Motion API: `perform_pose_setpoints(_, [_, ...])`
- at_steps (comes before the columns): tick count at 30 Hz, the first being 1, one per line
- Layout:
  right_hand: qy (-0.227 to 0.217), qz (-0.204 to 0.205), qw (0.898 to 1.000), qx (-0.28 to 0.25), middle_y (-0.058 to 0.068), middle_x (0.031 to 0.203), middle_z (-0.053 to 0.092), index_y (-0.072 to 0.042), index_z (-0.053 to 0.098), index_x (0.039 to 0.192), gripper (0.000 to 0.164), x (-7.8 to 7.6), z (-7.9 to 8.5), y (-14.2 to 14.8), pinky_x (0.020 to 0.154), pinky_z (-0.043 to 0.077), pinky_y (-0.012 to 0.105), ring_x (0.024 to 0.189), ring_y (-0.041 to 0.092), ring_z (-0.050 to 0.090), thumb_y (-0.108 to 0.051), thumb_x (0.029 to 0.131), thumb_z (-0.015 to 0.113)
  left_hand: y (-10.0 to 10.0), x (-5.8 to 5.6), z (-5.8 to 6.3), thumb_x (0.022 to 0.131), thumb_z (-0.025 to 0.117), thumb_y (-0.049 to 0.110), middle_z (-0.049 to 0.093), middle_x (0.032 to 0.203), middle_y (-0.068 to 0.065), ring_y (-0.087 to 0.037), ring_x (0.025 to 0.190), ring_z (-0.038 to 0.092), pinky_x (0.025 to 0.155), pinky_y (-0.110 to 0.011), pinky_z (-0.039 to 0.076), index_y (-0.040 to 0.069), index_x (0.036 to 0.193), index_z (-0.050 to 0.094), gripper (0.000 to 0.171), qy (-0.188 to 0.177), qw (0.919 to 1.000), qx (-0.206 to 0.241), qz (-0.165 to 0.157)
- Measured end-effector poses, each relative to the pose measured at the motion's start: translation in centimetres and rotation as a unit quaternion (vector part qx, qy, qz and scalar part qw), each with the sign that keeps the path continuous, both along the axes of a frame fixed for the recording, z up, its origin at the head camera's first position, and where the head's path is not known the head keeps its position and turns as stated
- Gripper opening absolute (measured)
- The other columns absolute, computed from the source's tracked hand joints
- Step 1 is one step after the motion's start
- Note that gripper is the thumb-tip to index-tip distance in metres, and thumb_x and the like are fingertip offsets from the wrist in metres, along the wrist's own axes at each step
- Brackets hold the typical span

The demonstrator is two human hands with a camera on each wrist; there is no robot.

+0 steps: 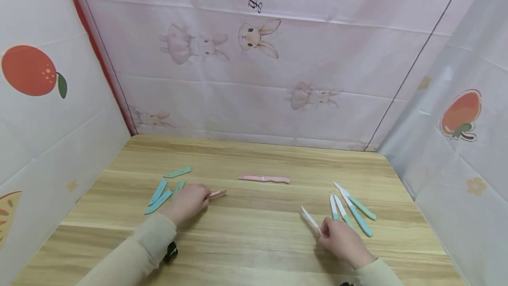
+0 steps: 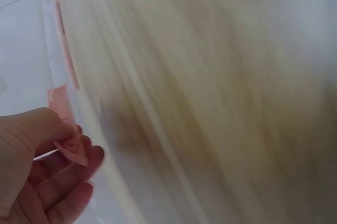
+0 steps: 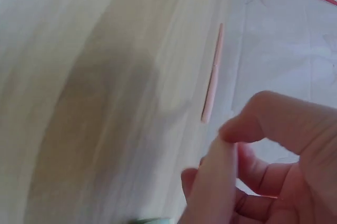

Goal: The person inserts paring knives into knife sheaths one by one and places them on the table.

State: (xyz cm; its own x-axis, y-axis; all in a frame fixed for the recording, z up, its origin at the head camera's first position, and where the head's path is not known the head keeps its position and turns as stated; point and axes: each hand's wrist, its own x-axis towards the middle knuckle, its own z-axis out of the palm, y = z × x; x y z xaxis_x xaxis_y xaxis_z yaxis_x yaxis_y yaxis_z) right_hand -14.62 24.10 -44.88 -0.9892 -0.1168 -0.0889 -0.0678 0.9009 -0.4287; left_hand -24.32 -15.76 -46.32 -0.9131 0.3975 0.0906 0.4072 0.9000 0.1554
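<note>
A flat, pale-pink knife sheath (image 1: 218, 194), left of centre in the head view, is pinched between thumb and fingers of the left hand (image 1: 189, 202), one end jutting toward the right of the frame. Right of centre and lower, a small knife with a white blade and pale-pink handle (image 1: 311, 219) is gripped by its handle in the right hand (image 1: 342, 239), thumb pressed against fingers, blade pointing to the upper left. The two pieces are well apart.

Between and above the hands, near mid-frame, lies a pink knife fitted in its pink sheath (image 1: 264, 179). Just beside the left hand, at centre left, lie two light-blue sheaths (image 1: 158, 202) and two mint-green sheaths (image 1: 177, 172), one partly hidden by the hand. Near the right hand, at lower right, four bare white-bladed knives with blue or green handles (image 1: 360, 220) are grouped. All rest on a light wood-grain table (image 1: 254, 246), below a pinkish rabbit-printed sheet (image 1: 222, 114) filling the upper frame.
</note>
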Motion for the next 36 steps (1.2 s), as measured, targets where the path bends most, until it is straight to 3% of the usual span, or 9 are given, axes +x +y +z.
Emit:
perform_pose_setpoints(4, [-0.001,-0.009,0.999,-0.046,-0.004,0.063,0.049,-0.013,0.051,0.073,0.017,-0.1,0.4,-0.4,0.049,0.040,0.023,0.056,0.011,0.045,-0.009,0.076,0.068,0.6,0.3,0.3,0.086,0.069,0.021,0.060,0.070,0.008,-0.008,0.059,0.050,0.055,-0.027,0.046,0.015,0.081,0.069,0.007,-0.024,0.9927,0.111,0.041])
perform_pose_setpoints(8, [0.003,-0.019,0.993,-0.113,-0.002,0.069,0.055,-0.010,0.053,0.078,0.012,-0.3,0.6,-0.7,0.049,0.043,0.022,0.059,0.010,0.048,-0.006,0.080,0.064,1.6,0.9,0.8,0.088,0.067,0.021,0.058,0.069,0.005,-0.011,0.059,0.047,0.052,-0.024,0.041,0.013,0.086,0.068,0.008,-0.046,0.9577,0.273,0.078])
perform_pose_setpoints(12, [0.008,-0.038,0.979,-0.201,0.004,0.080,0.062,-0.005,0.056,0.089,0.007,-0.6,1.0,-1.0,0.047,0.043,0.022,0.059,0.013,0.053,-0.005,0.085,0.062,2.7,1.7,1.2,0.090,0.063,0.014,0.062,0.083,-0.003,-0.012,0.072,0.053,0.062,-0.022,0.047,0.006,0.091,0.063,0.009,-0.106,0.8810,0.450,0.103])
perform_pose_setpoints(17, [0.022,-0.073,0.956,-0.283,0.012,0.089,0.067,-0.001,0.060,0.100,0.017,-0.9,1.4,-1.2,0.052,0.049,0.024,0.065,0.018,0.062,-0.014,0.089,0.063,4.6,2.7,1.1,0.097,0.046,0.008,0.060,0.113,-0.023,-0.014,0.085,0.063,0.074,-0.025,0.054,-0.007,0.105,0.049,0.018,-0.216,0.7283,0.638,0.128])
perform_pose_setpoints(19, [0.027,-0.087,0.946,-0.312,0.013,0.091,0.069,-0.001,0.062,0.102,0.022,-1.0,1.4,-1.2,0.056,0.052,0.025,0.069,0.019,0.064,-0.019,0.090,0.063,5.3,3.1,0.9,0.099,0.040,0.009,0.058,0.118,-0.026,-0.015,0.087,0.065,0.075,-0.026,0.055,-0.008,0.112,0.044,0.022,-0.246,0.6828,0.675,0.130])
perform_pose_setpoints(21, [0.029,-0.099,0.930,-0.353,0.016,0.095,0.068,0.001,0.063,0.105,0.026,-1.1,1.4,-1.3,0.065,0.055,0.025,0.075,0.020,0.066,-0.020,0.090,0.063,6.0,3.6,0.9,0.100,0.037,0.010,0.058,0.119,-0.025,-0.016,0.090,0.065,0.079,-0.028,0.054,-0.009,0.117,0.041,0.026,-0.261,0.6596,0.693,0.127])
perform_pose_setpoints(26, [0.042,-0.143,0.880,-0.450,0.017,0.096,0.067,0.007,0.058,0.109,0.028,-1.4,1.5,-2.2,0.072,0.055,0.025,0.079,0.016,0.066,-0.011,0.089,0.064,7.6,4.7,0.8,0.100,0.043,0.016,0.061,0.118,-0.016,-0.013,0.091,0.064,0.081,-0.026,0.053,-0.010,0.127,0.045,0.037,-0.267,0.6494,0.701,0.123])
perform_pose_setpoints(33, [0.097,-0.202,0.782,-0.582,0.001,0.078,0.060,0.005,0.050,0.099,0.024,-1.7,1.5,-4.7,0.067,0.056,0.023,0.066,0.008,0.061,-0.009,0.088,0.065,9.8,6.0,0.9,0.096,0.050,0.010,0.063,0.112,-0.018,-0.012,0.084,0.067,0.070,-0.017,0.054,-0.009,0.132,0.042,0.041,-0.310,0.5228,0.783,0.133])
perform_pose_setpoints(36, [0.121,-0.193,0.750,-0.621,0.001,0.077,0.061,0.001,0.047,0.097,0.020,-1.6,1.3,-5.6,0.064,0.055,0.020,0.065,0.007,0.061,-0.012,0.092,0.060,10.6,6.6,1.1,0.097,0.051,0.014,0.062,0.114,-0.020,-0.015,0.087,0.067,0.068,-0.016,0.054,-0.006,0.135,0.039,0.045,-0.323,0.4923,0.797,0.134])
